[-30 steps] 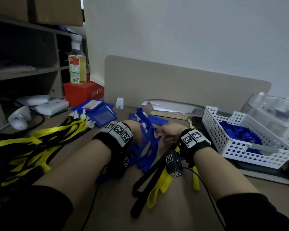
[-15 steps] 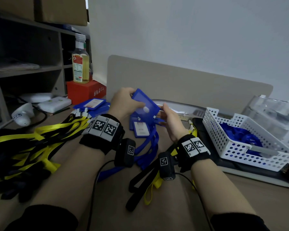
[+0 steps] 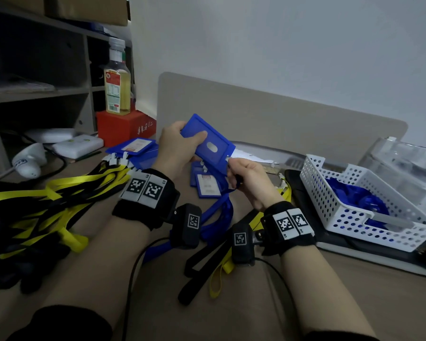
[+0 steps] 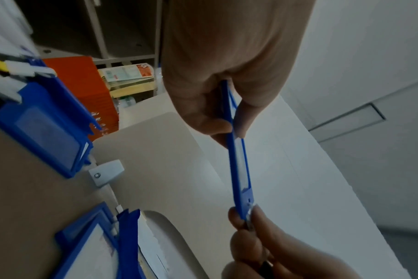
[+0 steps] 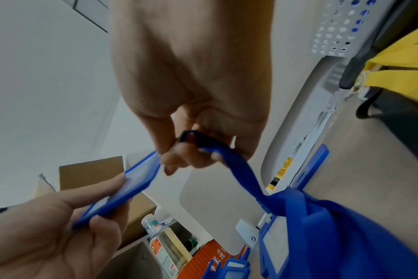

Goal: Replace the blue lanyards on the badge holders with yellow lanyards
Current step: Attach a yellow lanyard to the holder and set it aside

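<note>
My left hand [image 3: 180,146] grips a blue badge holder [image 3: 208,141] above the desk, thumb across its face; the left wrist view shows the badge holder [image 4: 239,166] edge-on. My right hand [image 3: 244,175] pinches the clip at the holder's lower right corner, and the right hand [image 5: 186,151] has a blue lanyard [image 5: 246,179] looped through its fingers. That strap hangs down to a heap of blue lanyards [image 3: 217,212] and more badge holders [image 3: 207,187] on the desk. Yellow lanyards [image 3: 59,193] lie piled at the left, and one yellow lanyard [image 3: 221,269] lies under my right wrist.
A white perforated basket [image 3: 349,193] holding blue lanyards stands at the right on a dark pad. Badge holders with yellow lanyards [image 3: 135,148] lie at the back left by a red box [image 3: 123,126] and a bottle [image 3: 117,89]. A beige divider [image 3: 280,119] closes the back.
Both hands have risen from the heap of blue lanyards. The left hand has picked up a badge holder and lifted it, and the right hand has moved onto its clip end.
</note>
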A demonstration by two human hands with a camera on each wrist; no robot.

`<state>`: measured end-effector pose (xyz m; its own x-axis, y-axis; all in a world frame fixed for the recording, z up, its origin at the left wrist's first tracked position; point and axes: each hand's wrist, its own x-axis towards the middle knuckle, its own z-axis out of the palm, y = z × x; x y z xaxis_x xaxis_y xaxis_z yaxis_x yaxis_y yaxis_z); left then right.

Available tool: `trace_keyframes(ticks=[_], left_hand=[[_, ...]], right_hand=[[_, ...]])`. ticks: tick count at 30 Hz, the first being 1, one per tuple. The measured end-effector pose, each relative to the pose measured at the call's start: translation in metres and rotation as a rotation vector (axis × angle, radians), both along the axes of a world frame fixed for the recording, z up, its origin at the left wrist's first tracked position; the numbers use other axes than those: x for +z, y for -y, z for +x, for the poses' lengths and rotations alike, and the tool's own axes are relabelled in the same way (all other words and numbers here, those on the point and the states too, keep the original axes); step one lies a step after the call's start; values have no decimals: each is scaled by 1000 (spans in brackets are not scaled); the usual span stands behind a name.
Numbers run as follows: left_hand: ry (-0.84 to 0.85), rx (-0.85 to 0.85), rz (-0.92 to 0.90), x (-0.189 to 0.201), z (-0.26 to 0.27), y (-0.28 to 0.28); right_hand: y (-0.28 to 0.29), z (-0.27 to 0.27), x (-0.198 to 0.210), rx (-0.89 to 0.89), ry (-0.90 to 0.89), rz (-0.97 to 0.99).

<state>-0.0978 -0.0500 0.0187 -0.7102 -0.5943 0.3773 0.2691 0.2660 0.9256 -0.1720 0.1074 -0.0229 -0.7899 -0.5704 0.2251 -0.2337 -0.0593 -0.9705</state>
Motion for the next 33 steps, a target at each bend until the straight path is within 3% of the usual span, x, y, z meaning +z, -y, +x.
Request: trace_keyframes(ticks=[4,9,14,19,28,33], left_hand=[[-19,45,-270,4,1,-4],[-7,34,-441,3,0,-20],[-13,38,-505,2,0,-25],[0,49,-543,1,-1,-27],[-64,-25,-532,6,2,-28],[-39,-90,-553,4,3,-27]], right_hand=[[3,-2,0,-111,12,45],[5,-4,-4,-145,23,65],[5,-2,-3,-139,31,46],[6,7,7,-66,250,-28],[5,6,9,-90,299,-64],[1,3,8,9,460,-85]])
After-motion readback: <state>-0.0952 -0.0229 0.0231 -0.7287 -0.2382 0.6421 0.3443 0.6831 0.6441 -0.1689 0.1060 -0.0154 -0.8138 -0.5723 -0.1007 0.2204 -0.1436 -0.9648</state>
